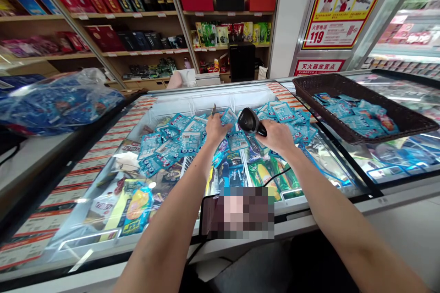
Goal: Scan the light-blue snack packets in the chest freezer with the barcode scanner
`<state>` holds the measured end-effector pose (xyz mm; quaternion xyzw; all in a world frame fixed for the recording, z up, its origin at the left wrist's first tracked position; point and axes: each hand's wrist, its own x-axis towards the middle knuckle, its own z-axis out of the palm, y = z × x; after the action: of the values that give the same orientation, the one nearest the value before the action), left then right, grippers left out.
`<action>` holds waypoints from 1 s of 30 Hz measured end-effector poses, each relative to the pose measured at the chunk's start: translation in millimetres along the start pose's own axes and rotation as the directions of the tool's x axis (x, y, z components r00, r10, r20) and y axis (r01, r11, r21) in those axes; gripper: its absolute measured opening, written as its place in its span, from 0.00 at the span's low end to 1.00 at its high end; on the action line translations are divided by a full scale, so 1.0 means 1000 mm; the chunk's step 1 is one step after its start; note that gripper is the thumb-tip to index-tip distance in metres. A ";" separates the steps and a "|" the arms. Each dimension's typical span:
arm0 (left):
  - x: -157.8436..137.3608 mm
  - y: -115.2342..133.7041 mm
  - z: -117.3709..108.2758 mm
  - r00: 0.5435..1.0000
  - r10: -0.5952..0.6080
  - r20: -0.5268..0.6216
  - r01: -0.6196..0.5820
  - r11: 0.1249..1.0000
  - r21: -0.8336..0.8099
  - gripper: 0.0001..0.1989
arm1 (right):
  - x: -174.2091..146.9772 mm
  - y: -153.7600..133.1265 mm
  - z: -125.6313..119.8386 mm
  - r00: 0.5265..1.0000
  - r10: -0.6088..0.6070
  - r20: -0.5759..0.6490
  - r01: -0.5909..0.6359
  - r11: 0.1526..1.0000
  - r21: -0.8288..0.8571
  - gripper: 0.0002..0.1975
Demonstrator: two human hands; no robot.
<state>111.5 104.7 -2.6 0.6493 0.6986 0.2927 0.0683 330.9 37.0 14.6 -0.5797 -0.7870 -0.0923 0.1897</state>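
Observation:
My right hand [279, 137] is wrapped round the handle of a black barcode scanner [248, 120], whose head points left over a spread of small blue packets [192, 140]. A black cable runs down from the scanner's side. To its left, my left hand [216, 129] reaches over the same packets with its thumb apart from the fingers; the fingertips are partly hidden, and I see nothing held. The packets lie loosely on the glass top of a chest freezer [82, 219]. Through the glass, bagged frozen goods and white wire dividers show.
On the right stands a brown basket [347, 129] with more blue packets. A clear plastic bag [58, 102] of blue packets lies at left. A screen device [210, 217], partly pixelated, rests at the freezer's front edge. Stocked shelves [130, 13] stand behind.

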 end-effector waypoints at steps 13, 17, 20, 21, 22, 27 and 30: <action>-0.063 -0.037 -0.035 0.998 -0.045 0.039 0.056 0.937 -0.345 0.24 | -0.005 -0.008 -0.002 0.997 -0.076 -0.010 0.076 0.997 0.005 0.18; -0.059 -0.050 -0.042 0.997 -0.072 -0.008 0.067 0.964 -0.258 0.26 | -0.005 -0.008 0.000 0.997 -0.077 -0.003 0.077 0.997 -0.002 0.18; -0.055 -0.055 -0.044 0.999 -0.046 -0.018 0.040 0.963 -0.268 0.24 | -0.005 -0.009 0.000 0.995 -0.100 0.004 0.100 0.995 0.004 0.17; -0.054 -0.055 -0.044 0.999 -0.036 -0.019 0.030 0.965 -0.260 0.24 | -0.006 -0.010 0.000 0.993 -0.116 0.004 0.116 0.993 0.008 0.18; -0.054 -0.055 -0.043 0.999 -0.026 -0.022 0.020 0.970 -0.242 0.24 | -0.006 -0.011 0.000 0.991 -0.137 0.004 0.137 0.990 0.013 0.18; -0.056 -0.052 -0.040 0.999 0.039 -0.022 -0.042 0.991 -0.130 0.23 | -0.009 -0.013 0.002 0.969 -0.247 -0.015 0.247 0.968 0.041 0.20; -0.056 -0.052 -0.040 0.998 0.056 -0.017 -0.057 0.994 -0.091 0.24 | -0.009 -0.012 0.005 0.963 -0.270 -0.019 0.271 0.960 0.065 0.21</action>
<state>55.5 39.4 -11.6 0.6630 0.6663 0.3307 0.0845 320.7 27.1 7.8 -0.4596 -0.8606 -0.0936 0.1985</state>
